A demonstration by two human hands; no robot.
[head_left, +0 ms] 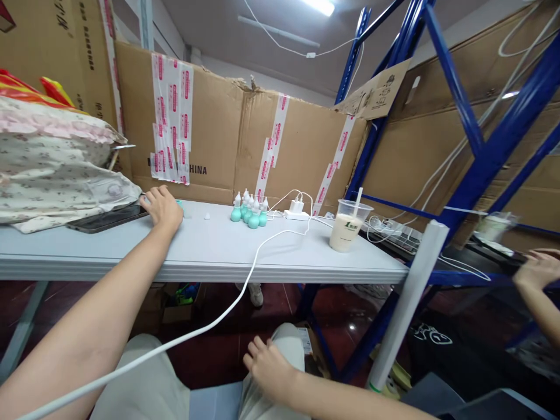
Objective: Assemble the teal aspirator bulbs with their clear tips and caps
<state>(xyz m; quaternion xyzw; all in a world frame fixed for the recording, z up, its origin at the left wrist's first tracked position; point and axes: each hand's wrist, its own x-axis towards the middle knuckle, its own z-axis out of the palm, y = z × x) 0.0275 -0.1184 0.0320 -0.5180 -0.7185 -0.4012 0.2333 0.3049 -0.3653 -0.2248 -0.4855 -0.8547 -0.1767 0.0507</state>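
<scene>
My left hand [163,209] rests at the back left of the grey-white table [205,251], its fingers curled at the right end of a dark phone [102,220] and beside a flowered cloth [56,175]. Whatever its fingers hold, if anything, is hidden. A small teal piece [179,203] shows just behind that hand. To its right lies a tiny white cap [207,216]. Several teal round-bodied bottles with pale nozzle tips [253,219] stand grouped at mid-table. My right hand [268,368] lies over my knee below the table edge, fingers loosely apart, holding nothing.
A plastic cup of milky drink with a straw [344,228] stands right. Behind the bottles is a white charger on a power strip [296,214]. A white cable [245,286] crosses in front. Cardboard [210,128] walls the back; another person's hand [536,271] is far right.
</scene>
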